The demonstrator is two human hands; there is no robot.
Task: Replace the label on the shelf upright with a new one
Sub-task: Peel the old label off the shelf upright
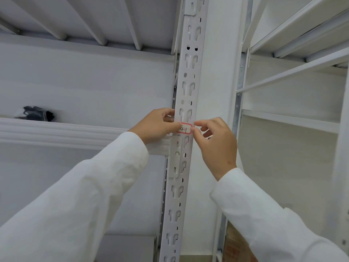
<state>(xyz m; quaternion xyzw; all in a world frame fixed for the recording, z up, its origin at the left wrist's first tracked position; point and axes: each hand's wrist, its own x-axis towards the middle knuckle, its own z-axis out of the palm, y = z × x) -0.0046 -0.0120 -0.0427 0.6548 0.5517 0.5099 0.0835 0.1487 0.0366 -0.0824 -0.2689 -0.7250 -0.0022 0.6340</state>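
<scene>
A white perforated shelf upright (186, 87) runs top to bottom through the middle of the view. A small white label (185, 128) with a red border and handwritten black marks lies across it at hand height. My left hand (157, 125) presses its thumb on the label's left end. My right hand (217, 142) pinches the label's right edge between thumb and forefinger. Both arms wear white sleeves. Whether the label is fully stuck down cannot be told.
A white shelf beam (75, 133) meets the upright from the left, with a black object (38, 113) lying on that shelf. Another white shelving unit (294, 118) stands to the right. A brown cardboard box (236, 246) sits low on the right.
</scene>
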